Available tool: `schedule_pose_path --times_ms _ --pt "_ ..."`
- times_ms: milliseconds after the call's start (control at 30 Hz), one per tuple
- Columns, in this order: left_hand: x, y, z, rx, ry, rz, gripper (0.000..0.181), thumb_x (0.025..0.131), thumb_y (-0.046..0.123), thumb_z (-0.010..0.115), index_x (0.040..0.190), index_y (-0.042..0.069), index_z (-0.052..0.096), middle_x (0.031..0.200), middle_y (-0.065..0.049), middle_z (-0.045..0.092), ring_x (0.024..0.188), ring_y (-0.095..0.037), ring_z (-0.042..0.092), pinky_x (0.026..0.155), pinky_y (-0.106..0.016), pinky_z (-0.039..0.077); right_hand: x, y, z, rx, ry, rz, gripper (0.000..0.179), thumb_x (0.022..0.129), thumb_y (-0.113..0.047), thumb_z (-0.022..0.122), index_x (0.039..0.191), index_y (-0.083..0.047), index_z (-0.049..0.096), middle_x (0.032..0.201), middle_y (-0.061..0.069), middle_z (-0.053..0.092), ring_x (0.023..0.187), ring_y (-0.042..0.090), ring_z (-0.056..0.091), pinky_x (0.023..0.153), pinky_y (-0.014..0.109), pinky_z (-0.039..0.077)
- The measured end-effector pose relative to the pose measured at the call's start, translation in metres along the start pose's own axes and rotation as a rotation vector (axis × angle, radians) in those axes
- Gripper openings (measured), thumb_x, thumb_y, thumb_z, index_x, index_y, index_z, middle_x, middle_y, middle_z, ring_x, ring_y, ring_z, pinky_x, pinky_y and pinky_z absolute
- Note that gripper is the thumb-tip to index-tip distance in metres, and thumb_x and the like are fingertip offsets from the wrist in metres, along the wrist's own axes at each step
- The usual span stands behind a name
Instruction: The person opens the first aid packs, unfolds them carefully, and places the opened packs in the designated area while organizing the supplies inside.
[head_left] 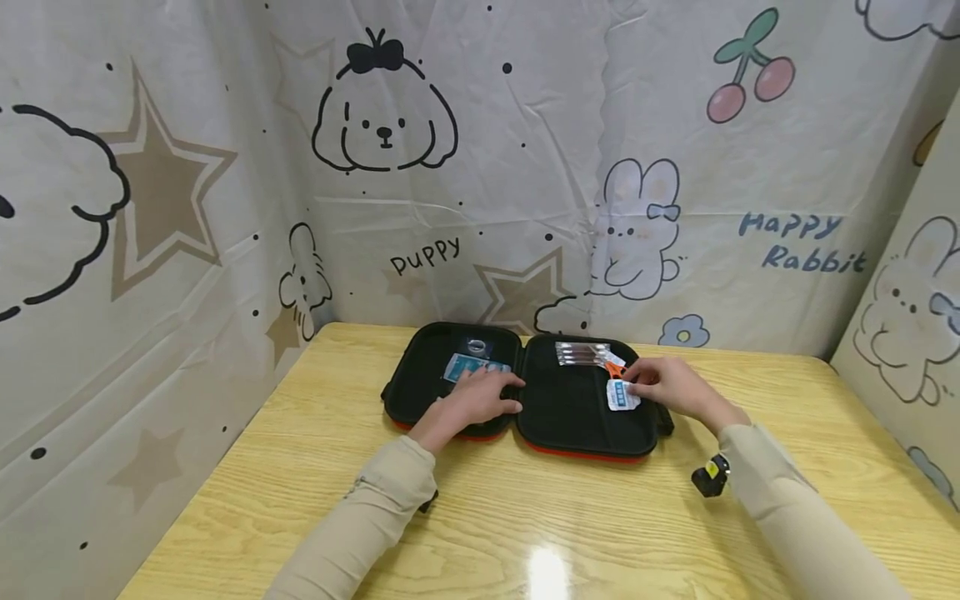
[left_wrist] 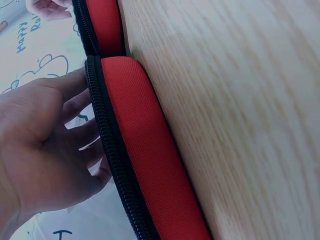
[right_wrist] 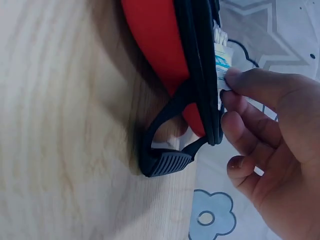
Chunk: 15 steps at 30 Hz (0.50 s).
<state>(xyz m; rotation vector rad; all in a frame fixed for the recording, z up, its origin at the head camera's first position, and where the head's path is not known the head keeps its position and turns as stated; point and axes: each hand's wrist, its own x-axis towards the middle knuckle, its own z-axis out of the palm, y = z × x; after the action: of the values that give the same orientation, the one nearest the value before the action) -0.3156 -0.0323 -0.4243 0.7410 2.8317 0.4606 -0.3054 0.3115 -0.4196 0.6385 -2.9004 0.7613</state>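
A black-lined zip case lies spread flat, its left half point(head_left: 420, 375) and right half point(head_left: 558, 404) side by side. Over the left half reaches my left hand point(head_left: 480, 397), palm down with fingers loosely bent at a teal packet point(head_left: 459, 365). My right hand point(head_left: 673, 385) pinches a small white packet with a blue label point(head_left: 621, 397) between thumb and fingers, at the right half's outer side. Just behind that packet show orange handles point(head_left: 615, 370), like those of scissors. In the left wrist view the fingers pass behind the case's red shell point(left_wrist: 145, 130).
A clear pouch with a ring-shaped item point(head_left: 477, 347) lies behind the teal packet. Clear-wrapped swabs point(head_left: 581, 354) lie at the right half's back. A black carry handle point(right_wrist: 167, 162) juts from its outer side. The wooden table point(head_left: 480, 517) meets a printed curtain point(head_left: 465, 200) behind.
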Motion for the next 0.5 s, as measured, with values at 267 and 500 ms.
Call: schedule_pose_path --times_ms 267,500 --pt "0.0 -0.001 0.001 -0.006 0.01 0.01 0.045 0.097 0.04 0.062 0.139 0.027 0.057 0.146 -0.004 0.054 0.14 -0.031 0.04 0.113 -0.055 0.025 -0.011 -0.015 0.001 0.068 -0.073 0.021 0.013 0.088 -0.012 0.073 0.099 -0.007 0.073 0.074 -0.002 0.063 0.065 0.005 0.051 0.061 0.023 0.042" --pt "0.001 0.0 0.0 0.001 0.004 0.009 0.045 0.097 0.04 0.062 0.14 0.027 0.057 0.146 -0.005 0.054 0.139 -0.031 0.041 0.112 -0.054 0.027 -0.019 -0.022 -0.001 0.072 -0.132 0.046 0.012 0.089 -0.014 0.072 0.1 -0.009 0.073 0.074 -0.004 0.063 0.064 0.007 0.052 0.059 0.024 0.044"
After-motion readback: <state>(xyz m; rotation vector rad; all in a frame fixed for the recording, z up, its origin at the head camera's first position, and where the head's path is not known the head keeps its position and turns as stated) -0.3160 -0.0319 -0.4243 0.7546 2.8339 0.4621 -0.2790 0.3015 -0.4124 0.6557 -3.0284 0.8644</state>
